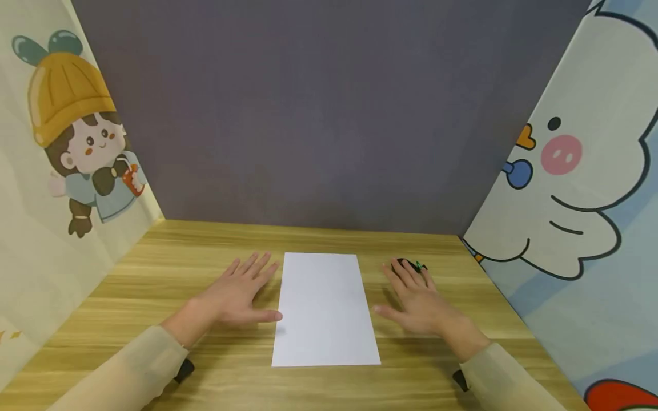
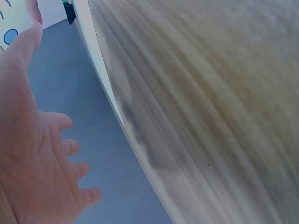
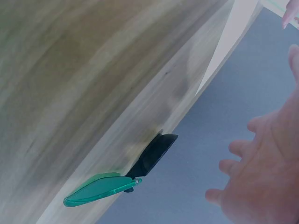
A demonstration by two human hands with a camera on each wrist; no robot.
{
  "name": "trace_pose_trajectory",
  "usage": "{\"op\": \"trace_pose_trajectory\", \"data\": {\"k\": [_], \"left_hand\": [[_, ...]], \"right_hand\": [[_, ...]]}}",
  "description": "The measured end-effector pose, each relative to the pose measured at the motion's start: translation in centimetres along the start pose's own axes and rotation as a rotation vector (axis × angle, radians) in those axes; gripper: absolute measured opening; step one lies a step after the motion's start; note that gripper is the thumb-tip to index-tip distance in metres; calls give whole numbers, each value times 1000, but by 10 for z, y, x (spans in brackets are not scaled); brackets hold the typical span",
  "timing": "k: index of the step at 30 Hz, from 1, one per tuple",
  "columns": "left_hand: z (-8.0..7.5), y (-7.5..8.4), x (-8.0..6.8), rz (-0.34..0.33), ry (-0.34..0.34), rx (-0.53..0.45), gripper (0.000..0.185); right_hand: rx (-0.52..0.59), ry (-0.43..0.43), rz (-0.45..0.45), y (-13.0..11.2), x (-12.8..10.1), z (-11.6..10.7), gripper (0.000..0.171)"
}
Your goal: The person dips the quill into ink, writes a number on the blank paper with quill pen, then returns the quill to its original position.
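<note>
A white sheet of paper (image 1: pixel 326 311) lies flat on the wooden table between the two hands. My left hand (image 1: pixel 237 294) hovers over the table to the left of the sheet, palm down, fingers spread; its thumb tip overlaps the sheet's left edge in the head view. To the right, my right hand (image 1: pixel 415 302) is likewise spread and holds nothing. Beyond its fingertips lies a small thing with a black part (image 3: pixel 154 151) and a green teardrop-shaped part (image 3: pixel 98 190). In the head view those fingers partly cover it.
The wood-grain table (image 1: pixel 216 365) ends at a dark grey wall (image 1: pixel 308 114) behind. Side panels with cartoon prints, a child in a yellow hat (image 1: pixel 72 91) and a white figure (image 1: pixel 591 103), stand left and right.
</note>
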State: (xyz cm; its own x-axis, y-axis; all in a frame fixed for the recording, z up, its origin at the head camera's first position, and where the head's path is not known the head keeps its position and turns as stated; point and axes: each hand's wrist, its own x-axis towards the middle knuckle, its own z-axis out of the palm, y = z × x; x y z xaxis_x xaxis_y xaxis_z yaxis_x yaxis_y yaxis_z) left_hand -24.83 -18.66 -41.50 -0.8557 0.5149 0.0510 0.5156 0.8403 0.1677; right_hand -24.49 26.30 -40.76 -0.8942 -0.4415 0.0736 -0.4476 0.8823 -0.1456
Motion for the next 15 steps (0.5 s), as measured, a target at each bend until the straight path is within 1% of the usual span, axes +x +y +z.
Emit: {"op": "trace_pose_trajectory", "data": {"k": [5,8,12,15], "left_hand": [[2,1,-1,18,-9,-26,115],[2,2,-1,30,-24,-57,112],[-1,2,0,35,-64,-104,105],[-3,1,0,39,-112,-147,100]], "right_hand": [[24,3,8,1,-3,3,96],[45,14,-3,4,-4,2,93],[77,74,-29,13,-5,-5,85],[103,123,-23,26,-5,-12,73]]}}
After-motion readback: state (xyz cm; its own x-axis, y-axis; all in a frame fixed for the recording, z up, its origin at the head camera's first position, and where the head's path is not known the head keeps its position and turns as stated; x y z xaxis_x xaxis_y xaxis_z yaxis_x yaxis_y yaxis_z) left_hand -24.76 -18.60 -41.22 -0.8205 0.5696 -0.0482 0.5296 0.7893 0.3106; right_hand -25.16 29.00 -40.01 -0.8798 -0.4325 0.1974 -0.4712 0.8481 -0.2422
